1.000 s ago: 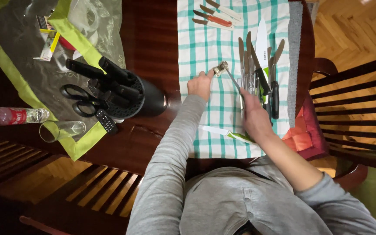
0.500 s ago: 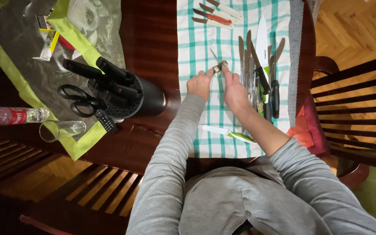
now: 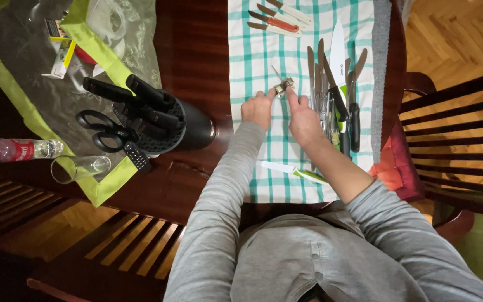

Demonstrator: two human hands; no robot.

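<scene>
Small metal tool (image 3: 282, 88): on the green checked cloth (image 3: 252, 33), mid-table, pinched from both sides. Slim metal tip pointing up and away from the hands.

Left hand (image 3: 257, 109): fingers curled, tips closed on the tool's near-left edge. Right hand (image 3: 303, 117): fingers closed on the tool's right side, wrist lying just beside the row of knives (image 3: 334, 95).

Row of knives: blades bare, handles toward the body, touching one another. Risk judged: right wrist or sleeve brushing a blade on any sideways slide; cut or scattered row.

Green-handled knife (image 3: 294, 170): under the right forearm, near the cloth's front. Risk judged: forearm dragging it off the table (image 3: 191, 45) into the lap.

Three small knives (image 3: 278, 17): far end of cloth, well apart from the hands.

Knife block (image 3: 163, 120) with scissors (image 3: 102, 128): left of the cloth, lying tipped. Glass (image 3: 79, 168) and bottle (image 3: 18, 150): on their sides near the table's edge; a jolt could set them rolling.
</scene>
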